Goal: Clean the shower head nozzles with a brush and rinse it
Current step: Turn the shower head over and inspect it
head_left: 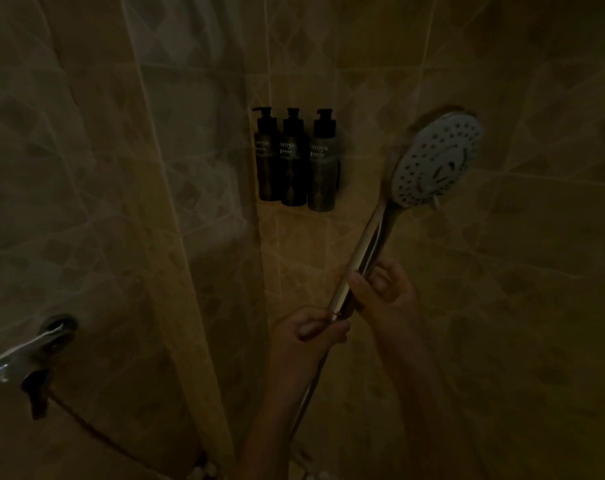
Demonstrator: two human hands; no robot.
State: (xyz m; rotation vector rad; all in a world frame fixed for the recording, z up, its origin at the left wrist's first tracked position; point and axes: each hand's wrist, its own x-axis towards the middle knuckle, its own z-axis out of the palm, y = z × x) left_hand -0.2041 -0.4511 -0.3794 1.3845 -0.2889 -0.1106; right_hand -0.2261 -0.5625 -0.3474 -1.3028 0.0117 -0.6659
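Observation:
The shower head [436,161] is held up against the tiled wall, its round white nozzle face turned toward me. Its chrome handle [375,244] runs down into my right hand [384,292], which is closed around it. A long pale brush handle [358,261] lies alongside the chrome handle. The brown bristle head of the brush [400,150] sits behind the shower head, mostly hidden. My left hand [311,332] pinches the lower end of the brush handle. The hose [308,396] drops from below my hands.
Three dark pump bottles [292,157] hang on the wall near the corner, left of the shower head. A chrome lever fitting [34,351] juts out at lower left. A pale vertical panel edge [176,237] crosses the left half. The light is very dim.

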